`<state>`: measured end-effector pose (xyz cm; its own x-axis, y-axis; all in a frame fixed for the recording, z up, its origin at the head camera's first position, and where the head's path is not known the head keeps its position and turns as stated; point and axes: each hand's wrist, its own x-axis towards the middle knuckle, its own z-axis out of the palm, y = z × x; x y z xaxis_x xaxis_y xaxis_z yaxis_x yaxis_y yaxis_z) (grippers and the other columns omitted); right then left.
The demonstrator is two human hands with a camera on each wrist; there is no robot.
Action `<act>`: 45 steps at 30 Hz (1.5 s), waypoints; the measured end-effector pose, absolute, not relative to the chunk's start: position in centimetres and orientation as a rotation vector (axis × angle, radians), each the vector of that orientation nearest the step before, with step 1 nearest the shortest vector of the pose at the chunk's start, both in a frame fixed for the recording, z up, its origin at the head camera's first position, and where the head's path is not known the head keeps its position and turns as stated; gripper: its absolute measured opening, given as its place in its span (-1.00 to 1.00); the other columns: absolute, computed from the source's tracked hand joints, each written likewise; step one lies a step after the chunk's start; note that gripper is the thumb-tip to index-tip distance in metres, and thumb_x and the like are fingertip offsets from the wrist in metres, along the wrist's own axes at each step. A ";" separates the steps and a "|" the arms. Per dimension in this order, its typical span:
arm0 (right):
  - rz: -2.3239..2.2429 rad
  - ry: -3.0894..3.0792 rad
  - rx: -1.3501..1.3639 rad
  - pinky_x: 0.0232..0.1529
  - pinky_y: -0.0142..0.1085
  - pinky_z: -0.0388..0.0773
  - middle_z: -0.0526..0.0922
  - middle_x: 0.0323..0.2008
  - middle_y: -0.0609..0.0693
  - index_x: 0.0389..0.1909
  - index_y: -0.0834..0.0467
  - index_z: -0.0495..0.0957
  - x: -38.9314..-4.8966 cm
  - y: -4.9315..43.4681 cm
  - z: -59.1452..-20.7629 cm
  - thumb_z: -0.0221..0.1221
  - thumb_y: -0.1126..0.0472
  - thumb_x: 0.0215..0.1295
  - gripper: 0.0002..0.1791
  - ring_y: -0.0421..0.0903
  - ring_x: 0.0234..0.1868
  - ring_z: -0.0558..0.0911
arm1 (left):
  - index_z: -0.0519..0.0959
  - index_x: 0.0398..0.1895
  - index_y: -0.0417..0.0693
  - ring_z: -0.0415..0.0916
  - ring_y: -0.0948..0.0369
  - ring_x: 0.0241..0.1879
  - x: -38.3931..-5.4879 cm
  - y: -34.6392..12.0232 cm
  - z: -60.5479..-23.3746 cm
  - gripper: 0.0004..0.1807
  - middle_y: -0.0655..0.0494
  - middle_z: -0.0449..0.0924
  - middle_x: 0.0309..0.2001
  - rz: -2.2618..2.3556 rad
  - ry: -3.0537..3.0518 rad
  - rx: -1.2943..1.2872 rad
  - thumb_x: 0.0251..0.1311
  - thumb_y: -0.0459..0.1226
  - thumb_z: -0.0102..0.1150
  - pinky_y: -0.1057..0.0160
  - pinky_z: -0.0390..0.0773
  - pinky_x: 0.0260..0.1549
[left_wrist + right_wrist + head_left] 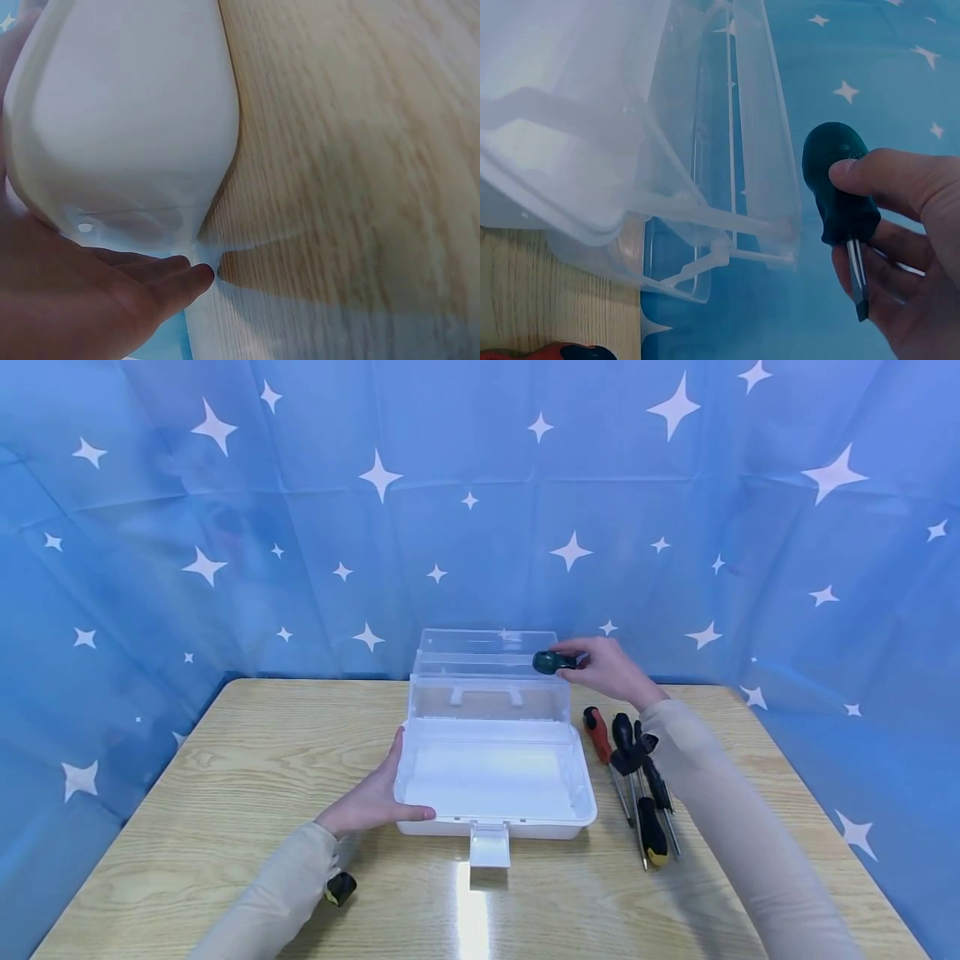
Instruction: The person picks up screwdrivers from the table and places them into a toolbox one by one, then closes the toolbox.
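Note:
A white plastic toolbox [495,831] with a clear lid and trays raised at its back stands mid-table, its front latch [490,846] hanging down. My left hand [375,797] holds the toolbox's left end, thumb on the front rim and fingers along the side. The left wrist view shows the fingers [176,289] stretched beside the toolbox wall. In my right hand [603,668] is a stubby screwdriver [840,176] with a dark green handle and short flat tip, pinched by the handle beside the raised lid. The shaft points down in the right wrist view.
Right of the toolbox lie a red-and-black screwdriver [597,735], a black-and-yellow screwdriver [652,831] and several other black-handled tools, partly overlapping. A black-and-yellow object [341,888] shows partly beside the left sleeve. Behind the wooden table [285,727] hangs a blue star-patterned cloth [480,527].

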<state>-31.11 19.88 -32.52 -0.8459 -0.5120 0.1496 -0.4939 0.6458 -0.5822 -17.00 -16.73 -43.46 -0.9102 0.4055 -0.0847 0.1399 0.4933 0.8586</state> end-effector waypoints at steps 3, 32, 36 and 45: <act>-0.989 2.806 -0.871 -0.25 -0.11 0.56 0.61 -0.03 0.25 0.21 0.29 0.49 -31.3 19.6 -32.3 0.23 0.30 0.29 -0.54 0.03 -0.25 0.64 | -0.57 0.48 -0.08 -0.30 -0.12 0.46 -17.0 -16.7 -43.5 0.45 -0.18 -0.46 0.51 1.376 2.462 0.452 -0.05 -0.03 0.50 -0.18 -0.04 0.32; -0.917 2.673 -0.983 -0.09 -0.02 0.55 0.63 -0.03 0.26 0.16 0.33 0.52 -34.1 15.9 -31.8 0.24 0.36 0.24 -0.56 0.10 -0.10 0.64 | -0.56 0.49 -0.01 -0.23 -0.11 0.45 -17.0 -16.6 -43.6 0.45 -0.17 -0.44 0.51 1.340 2.484 0.414 -0.06 0.01 0.50 -0.14 0.00 0.32; -0.920 2.647 -0.977 -0.05 -0.02 0.55 0.61 0.01 0.26 0.16 0.33 0.52 -34.2 15.1 -32.0 0.24 0.35 0.26 -0.57 0.12 -0.04 0.62 | -0.56 0.50 -0.02 -0.22 -0.12 0.45 -17.1 -16.6 -43.7 0.45 -0.16 -0.44 0.51 1.331 2.493 0.417 -0.06 0.01 0.49 -0.13 0.00 0.32; -0.931 2.623 -0.965 -0.01 -0.06 0.54 0.59 0.07 0.23 0.15 0.30 0.53 -34.7 13.2 -32.8 0.25 0.33 0.26 -0.57 0.12 0.07 0.57 | -0.55 0.50 -0.04 -0.15 -0.15 0.43 -17.1 -16.6 -43.7 0.46 -0.21 -0.39 0.51 1.340 2.499 0.419 -0.08 0.00 0.51 -0.14 0.02 0.31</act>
